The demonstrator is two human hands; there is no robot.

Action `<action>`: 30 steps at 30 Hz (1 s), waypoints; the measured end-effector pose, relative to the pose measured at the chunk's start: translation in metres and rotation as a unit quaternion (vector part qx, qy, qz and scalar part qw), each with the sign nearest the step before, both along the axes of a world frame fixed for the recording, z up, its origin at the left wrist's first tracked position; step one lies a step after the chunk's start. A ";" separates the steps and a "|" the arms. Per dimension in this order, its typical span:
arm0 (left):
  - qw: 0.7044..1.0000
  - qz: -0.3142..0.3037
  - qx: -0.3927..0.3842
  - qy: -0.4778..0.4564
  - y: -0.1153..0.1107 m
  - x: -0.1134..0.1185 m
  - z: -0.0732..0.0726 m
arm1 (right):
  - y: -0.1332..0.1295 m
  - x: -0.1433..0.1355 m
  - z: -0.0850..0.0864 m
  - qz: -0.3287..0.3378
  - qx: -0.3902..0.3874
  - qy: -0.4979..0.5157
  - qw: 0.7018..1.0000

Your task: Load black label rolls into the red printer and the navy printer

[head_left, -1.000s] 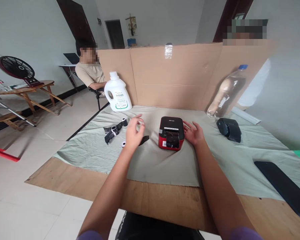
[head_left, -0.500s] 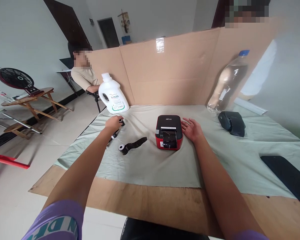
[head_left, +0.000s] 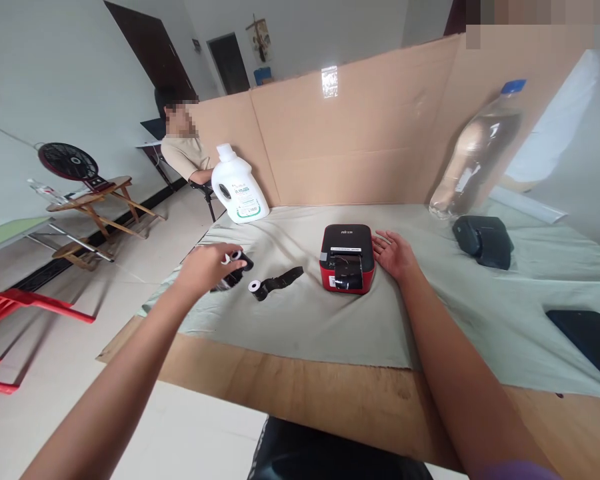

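My left hand (head_left: pixel 207 268) is closed on a small black roll (head_left: pixel 243 261) at the left of the cloth-covered table, with a dark strip hanging below it. Just right of it, a second black roll (head_left: pixel 257 291) lies on the cloth (head_left: pixel 290 330), its dark strip (head_left: pixel 285 278) stretched out to the right. A red and black printer (head_left: pixel 347 240) stands mid-table with a black strip (head_left: pixel 349 272) over its front. My right hand (head_left: pixel 394 253) rests palm up beside the printer's right side, fingers apart and holding nothing.
A white jug (head_left: pixel 241 190) stands at the back left, before a cardboard panel (head_left: pixel 350 140). At the right are a large clear bottle (head_left: pixel 480 157), a black device (head_left: pixel 483 241) and a dark flat object (head_left: pixel 587 337). A person (head_left: pixel 185 155) sits beyond the table.
My left hand has lifted the black roll and drawn it nearer, its strip trailing. The view has shifted a little to the left. My right hand stays beside the printer.
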State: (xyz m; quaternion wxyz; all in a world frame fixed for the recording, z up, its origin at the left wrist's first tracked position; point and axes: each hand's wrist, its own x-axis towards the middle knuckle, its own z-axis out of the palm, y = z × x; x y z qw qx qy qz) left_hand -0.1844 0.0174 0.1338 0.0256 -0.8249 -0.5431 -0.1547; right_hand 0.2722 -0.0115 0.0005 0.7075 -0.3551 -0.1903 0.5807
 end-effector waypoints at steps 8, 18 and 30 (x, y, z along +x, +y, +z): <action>0.993 0.075 -0.085 0.023 -0.007 0.003 -0.057 | -0.013 -0.018 0.005 -0.056 0.038 -0.092 0.993; 0.902 -0.067 -0.265 -0.333 -0.023 0.130 -0.045 | -0.091 -0.043 -0.001 0.066 0.104 -0.461 0.879; 0.768 0.001 -0.298 -0.566 0.063 0.110 -0.008 | 0.035 -0.147 0.085 0.014 0.276 -0.587 0.761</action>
